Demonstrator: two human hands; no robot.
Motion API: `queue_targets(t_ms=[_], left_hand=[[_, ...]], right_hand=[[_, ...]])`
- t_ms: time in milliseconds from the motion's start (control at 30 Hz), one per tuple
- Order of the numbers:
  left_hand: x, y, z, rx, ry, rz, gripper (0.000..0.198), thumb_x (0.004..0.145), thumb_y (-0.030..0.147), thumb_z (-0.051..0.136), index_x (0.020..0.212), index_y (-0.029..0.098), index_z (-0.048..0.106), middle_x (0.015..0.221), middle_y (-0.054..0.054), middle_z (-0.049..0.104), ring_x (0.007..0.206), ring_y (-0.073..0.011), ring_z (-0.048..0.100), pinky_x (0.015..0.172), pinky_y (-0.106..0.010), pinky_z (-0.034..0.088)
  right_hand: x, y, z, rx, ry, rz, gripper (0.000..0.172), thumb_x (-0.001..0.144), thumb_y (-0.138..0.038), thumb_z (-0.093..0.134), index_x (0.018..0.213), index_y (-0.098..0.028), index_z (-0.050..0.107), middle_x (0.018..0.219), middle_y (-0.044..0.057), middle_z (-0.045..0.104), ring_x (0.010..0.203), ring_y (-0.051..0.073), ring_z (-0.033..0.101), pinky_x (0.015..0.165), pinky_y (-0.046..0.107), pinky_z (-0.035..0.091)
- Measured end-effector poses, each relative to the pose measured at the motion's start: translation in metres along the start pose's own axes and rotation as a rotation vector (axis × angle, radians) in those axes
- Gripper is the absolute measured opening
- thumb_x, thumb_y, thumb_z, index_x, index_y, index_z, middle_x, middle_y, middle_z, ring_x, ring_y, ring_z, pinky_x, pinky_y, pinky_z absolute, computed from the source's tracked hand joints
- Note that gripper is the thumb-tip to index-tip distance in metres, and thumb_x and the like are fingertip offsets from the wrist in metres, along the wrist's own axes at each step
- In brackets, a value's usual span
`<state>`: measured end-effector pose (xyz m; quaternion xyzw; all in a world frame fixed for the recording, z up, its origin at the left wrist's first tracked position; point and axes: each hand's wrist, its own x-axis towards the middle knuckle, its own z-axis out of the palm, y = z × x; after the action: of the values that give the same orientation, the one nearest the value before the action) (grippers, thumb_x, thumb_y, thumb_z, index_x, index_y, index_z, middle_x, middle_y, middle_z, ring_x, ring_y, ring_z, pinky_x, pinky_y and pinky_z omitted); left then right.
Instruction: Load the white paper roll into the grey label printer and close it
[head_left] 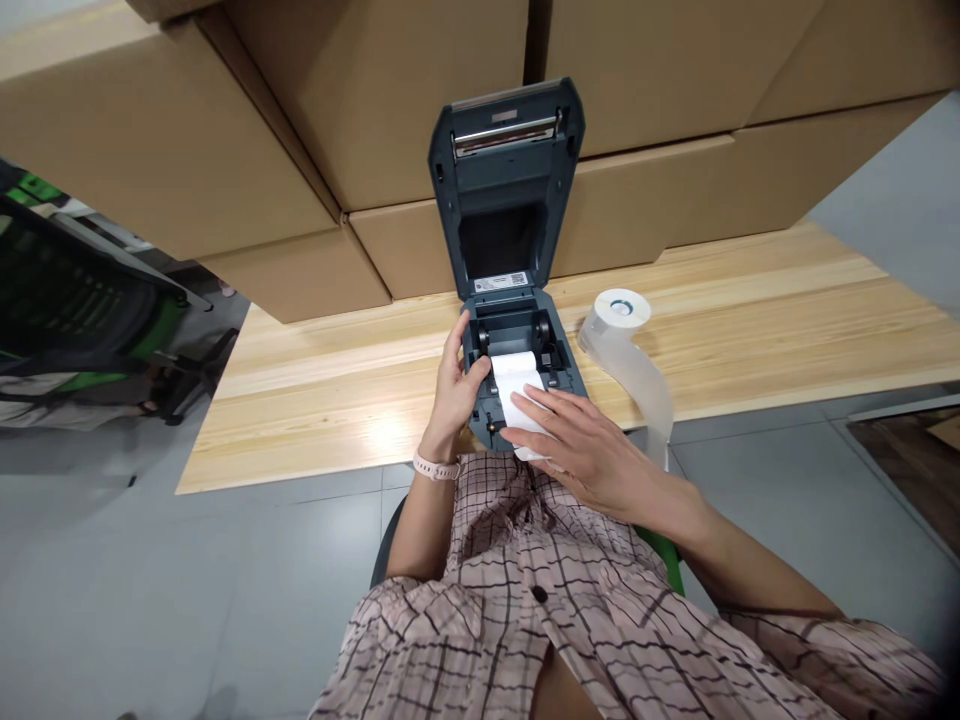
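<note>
A dark grey label printer [566, 365] lies on the wooden table with its lid [502, 190] raised. White paper [516, 372] runs from inside the printer over its front edge. My left hand [454, 392] rests against the printer's left side, thumb and fingers apart, the thumb near the paper's left edge. Spread over the paper at the front, my right hand [589, 450] lies with its fingers stretched out on the strip. Part of the paper is hidden under those fingers. To the right of the printer stands a label roll [621, 309] with a translucent strip unrolled from it.
Large cardboard boxes [420, 100] are stacked behind the printer along the back of the wooden table [315, 390]. The roll's loose strip [645, 385] hangs over the table's front edge. A dark chair [82, 290] is on the floor at the left.
</note>
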<state>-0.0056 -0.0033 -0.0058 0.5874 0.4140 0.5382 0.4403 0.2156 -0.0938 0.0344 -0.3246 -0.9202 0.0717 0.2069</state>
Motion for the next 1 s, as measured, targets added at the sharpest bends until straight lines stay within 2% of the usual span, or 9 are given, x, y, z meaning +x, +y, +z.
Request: queue_targets(t_ms=[167,433,700,833,1000], left_hand=[[0.001,0.0,0.0,-0.003,-0.004,-0.001,0.066,0.095,0.04,0.072,0.156,0.035,0.048,0.175,-0.004,0.038,0.164,-0.0288,0.032,0.136,-0.047,0.025],[0.001,-0.001,0.001,-0.022,-0.001,-0.015,0.069,0.093,0.045,0.074,0.157,0.035,0.048,0.175,-0.005,0.038,0.164,-0.0296,0.032,0.136,-0.05,0.024],[0.001,0.0,0.0,-0.021,-0.002,-0.015,0.069,0.093,0.045,0.075,0.156,0.036,0.049,0.175,-0.004,0.039,0.165,-0.03,0.03,0.137,-0.051,0.022],[0.001,-0.001,0.001,-0.039,0.008,-0.033,0.07,0.092,0.047,0.076,0.155,0.034,0.05,0.174,-0.005,0.04,0.165,-0.0312,0.031,0.136,-0.051,0.025],[0.001,0.004,0.003,-0.062,0.023,-0.075,0.073,0.09,0.048,0.078,0.156,0.033,0.049,0.172,-0.007,0.043,0.162,-0.0335,0.035,0.134,-0.053,0.03]], right_hand=[[0.001,-0.002,-0.001,-0.064,0.035,-0.037,0.037,0.108,-0.021,0.05,0.144,-0.02,0.06,0.158,0.018,0.058,0.154,0.034,0.048,0.117,0.058,0.053],[-0.002,-0.003,-0.001,-0.103,0.083,-0.053,0.037,0.108,-0.022,0.052,0.144,-0.02,0.059,0.156,0.017,0.059,0.153,0.033,0.051,0.115,0.054,0.057],[-0.006,-0.003,-0.003,-0.055,0.069,-0.038,0.039,0.109,-0.023,0.051,0.147,-0.022,0.057,0.16,0.017,0.056,0.157,0.032,0.045,0.118,0.056,0.054],[-0.007,-0.003,0.001,-0.049,0.072,-0.024,0.042,0.108,-0.02,0.052,0.149,-0.023,0.056,0.161,0.016,0.055,0.158,0.03,0.044,0.12,0.056,0.052],[-0.009,-0.007,0.002,-0.057,0.05,-0.056,0.043,0.107,-0.021,0.053,0.15,-0.016,0.057,0.161,0.022,0.054,0.156,0.034,0.046,0.121,0.057,0.051]])
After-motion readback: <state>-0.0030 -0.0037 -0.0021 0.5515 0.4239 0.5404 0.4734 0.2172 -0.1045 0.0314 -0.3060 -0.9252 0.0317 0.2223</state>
